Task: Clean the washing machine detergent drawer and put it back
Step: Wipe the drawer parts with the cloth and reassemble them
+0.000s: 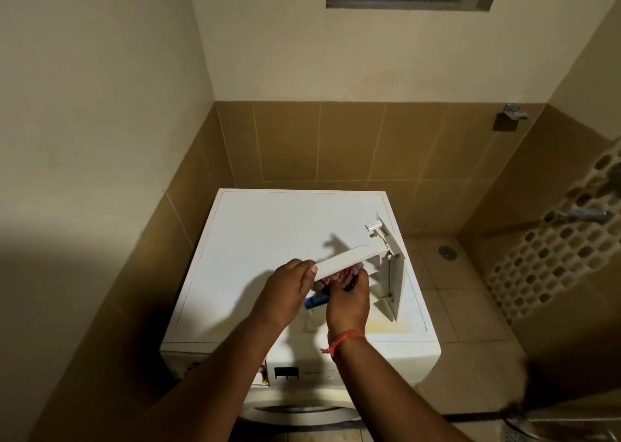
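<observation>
My left hand (291,285) grips the detergent drawer (361,260) above the washing machine (268,226) while my right hand (347,302) pinches a cloth (339,276), which should be worked firmly into every compartment corner.

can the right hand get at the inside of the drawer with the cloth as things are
Probably yes: the left hand holds the drawer tipped up over the washing machine, its open side facing the right hand, whose cloth is already in it.
</observation>
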